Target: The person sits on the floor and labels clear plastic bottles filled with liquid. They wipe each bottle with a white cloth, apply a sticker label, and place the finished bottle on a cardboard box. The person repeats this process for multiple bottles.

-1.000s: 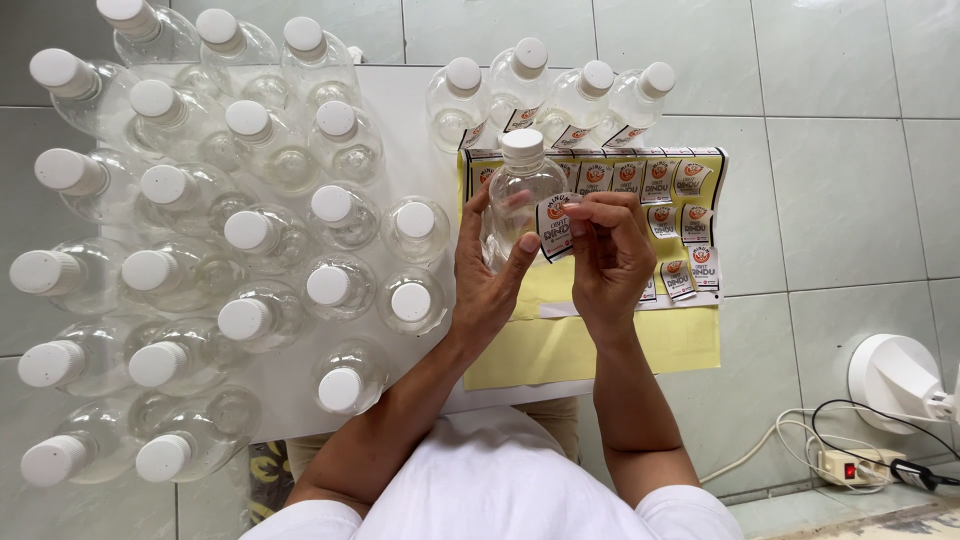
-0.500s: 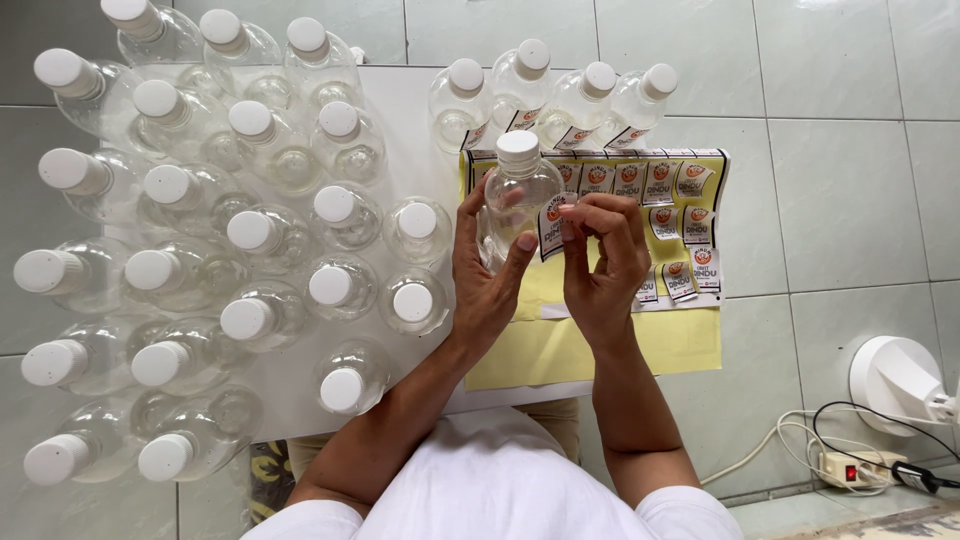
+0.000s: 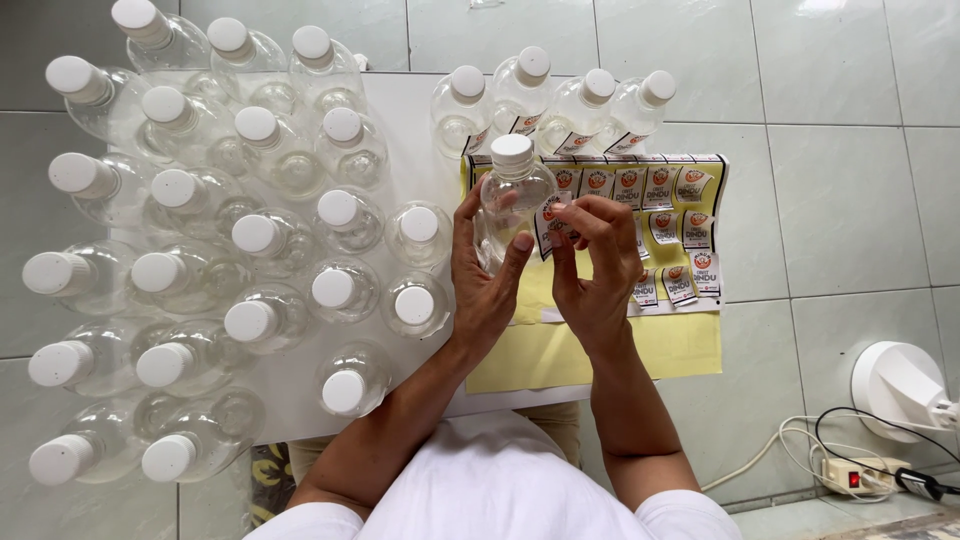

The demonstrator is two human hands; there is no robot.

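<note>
While a small clear plastic bottle with a white screw cap (image 3: 510,195) is gripped upright in the left hand (image 3: 485,285), fingers curled around its lower body and thumb pressed on the front, a small white-and-orange sticker label (image 3: 548,222) is pinched between thumb and fingertips of the right hand (image 3: 597,262) and held against the bottle's right side. Both hands are closed on their items, above the near edge of the white worktop (image 3: 410,120). The label seems only partly stuck; whether it is fully smoothed down cannot be told.

A yellow backing sheet (image 3: 600,345) is laid on the worktop just under the hands. Its upper rows are seen to carry remaining labels (image 3: 680,215); the lower part is bare, so a good share looks already peeled off.

Four capped clear bottles (image 3: 560,105) are stood beyond the sheet, with labels visible on their sides, judged done. A large crowd of capped clear bottles (image 3: 230,250) is packed on the left, no labels visible on them from above, judged still pending. Progress is judged early: a few finished, one in hand, most left.

On the tiled floor (image 3: 830,200) to the right, a white round appliance (image 3: 895,390) and a power strip with cables (image 3: 855,475) are seen.
</note>
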